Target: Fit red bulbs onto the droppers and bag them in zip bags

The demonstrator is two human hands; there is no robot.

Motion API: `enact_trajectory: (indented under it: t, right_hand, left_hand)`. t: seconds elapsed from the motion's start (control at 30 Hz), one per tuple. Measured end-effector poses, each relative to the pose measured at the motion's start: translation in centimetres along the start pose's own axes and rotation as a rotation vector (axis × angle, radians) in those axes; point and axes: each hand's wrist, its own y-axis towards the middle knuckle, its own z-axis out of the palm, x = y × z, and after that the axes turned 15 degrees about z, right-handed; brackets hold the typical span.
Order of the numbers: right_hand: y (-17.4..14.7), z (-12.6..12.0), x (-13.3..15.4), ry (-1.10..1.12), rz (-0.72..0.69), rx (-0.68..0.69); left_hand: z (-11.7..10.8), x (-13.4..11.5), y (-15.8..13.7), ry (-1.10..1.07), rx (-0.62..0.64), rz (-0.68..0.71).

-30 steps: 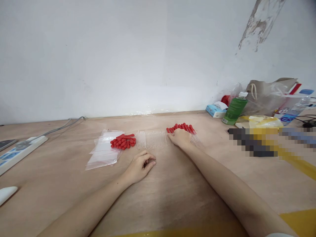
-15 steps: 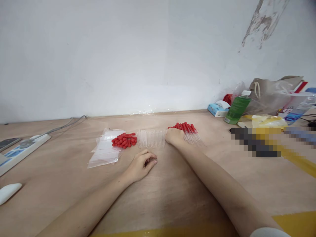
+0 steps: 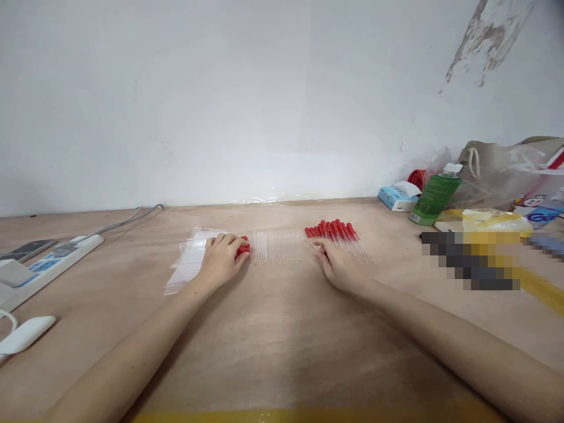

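My left hand (image 3: 224, 257) is over the pile of red rubber dropper bulbs (image 3: 243, 249), its fingers curled and the thumb and fingertips closed around a bulb at the pile's right side. Most of the pile is hidden under this hand. To the right lies a row of clear glass dropper tubes (image 3: 282, 247), side by side. Past the row's right end, my right hand (image 3: 338, 265) pinches what looks like a thin clear tube, partly hidden by the fingers. Droppers with red bulbs fitted (image 3: 337, 229) lie fanned out just behind and beside it.
Clear plastic bags (image 3: 183, 276) lie partly under my left hand. A power strip (image 3: 66, 264), a phone (image 3: 30, 251) and a white device (image 3: 29, 336) are at left. At right stand a tissue box (image 3: 396, 197), a green bottle (image 3: 436, 197) and plastic bags (image 3: 497, 222).
My left hand has moved left and away from me onto the red bulbs. My right hand has drawn back slightly to the right, off the fitted droppers. The view has shifted a little left.
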Motion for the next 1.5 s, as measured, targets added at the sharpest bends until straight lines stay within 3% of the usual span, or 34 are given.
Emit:
enact_trajectory:
  t: [0.2, 0.47, 0.57, 0.7, 0.8, 0.87, 1.03, 1.2, 1.5]
  right_hand:
    - [-2.1, 0.8, -1.2, -0.003, -0.135, -0.02]
    - [-2.0, 0.8, -1.0, -0.005, -0.136, -0.08]
    - [-2.1, 0.8, -1.0, 0.006, -0.123, -0.1]
    - [-2.1, 0.7, -0.9, -0.002, -0.116, -0.122]
    - [-2.2, 0.8, -0.6, -0.023, -0.14, -0.131]
    - [-2.4, 0.8, -0.3, -0.03, -0.159, -0.122]
    - [-2.8, 1.2, 0.3, -0.003, -0.234, -0.114]
    - [-3.1, 1.4, 0.9, 0.012, -0.268, -0.1]
    - [-3.2, 1.5, 1.3, -0.005, -0.346, -0.04]
  left_hand:
    - [0.8, 1.9, 0.8, 0.033, 0.205, 0.102]
    - [0.4, 2.6, 0.7, -0.111, 0.128, 0.053]
    - [-0.4, 1.6, 0.5, -0.382, -0.031, -0.062]
    - [-0.4, -1.7, 0.1, -0.945, -0.285, -0.293]
    - [0.6, -4.8, -0.3, -1.238, -0.281, -0.39]
    - [1.5, -6.4, -0.5, -1.305, -0.242, -0.389]
    - [2.9, -8.0, -1.0, -1.371, -0.18, -0.317]
    - [2.6, -8.1, -1.1, -1.227, -0.182, -0.219]
    - [3.1, -7.9, -1.5, -1.098, -0.054, -0.116]
